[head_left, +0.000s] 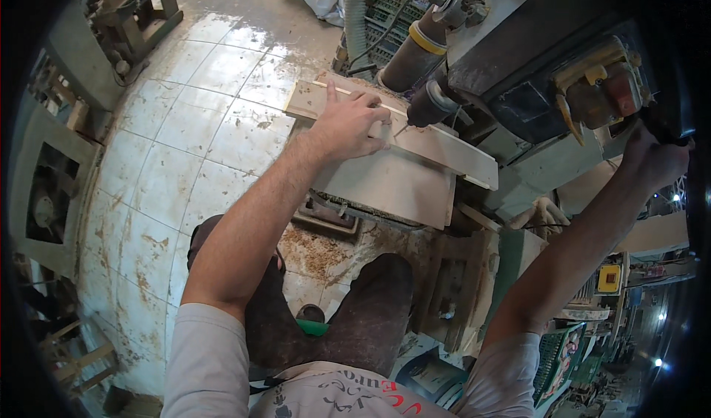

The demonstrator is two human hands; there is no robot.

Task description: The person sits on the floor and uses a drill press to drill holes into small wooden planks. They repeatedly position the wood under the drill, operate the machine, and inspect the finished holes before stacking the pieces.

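Note:
A long, pale wooden board [452,156] lies across a wider flat panel [385,185] on the drill press table. My left hand [354,124] presses and steadies the board, its fingers bent over the top and one finger stretched toward the far edge. Just right of those fingers, the thin drill bit [401,131] under the dark chuck [429,105] points down at the board; whether it touches the wood I cannot tell. At the far right, my right hand [658,159] is closed around a dark handle [670,133] on the drill press, partly lost in shadow.
A yellow-and-red switch box [603,85] sits on the drill press body [518,62]. Sawdust [318,251] covers tiles below the table. Green crates [389,14] and a ribbed hose [358,18] stand behind. Wooden machine frames [48,181] line the left side.

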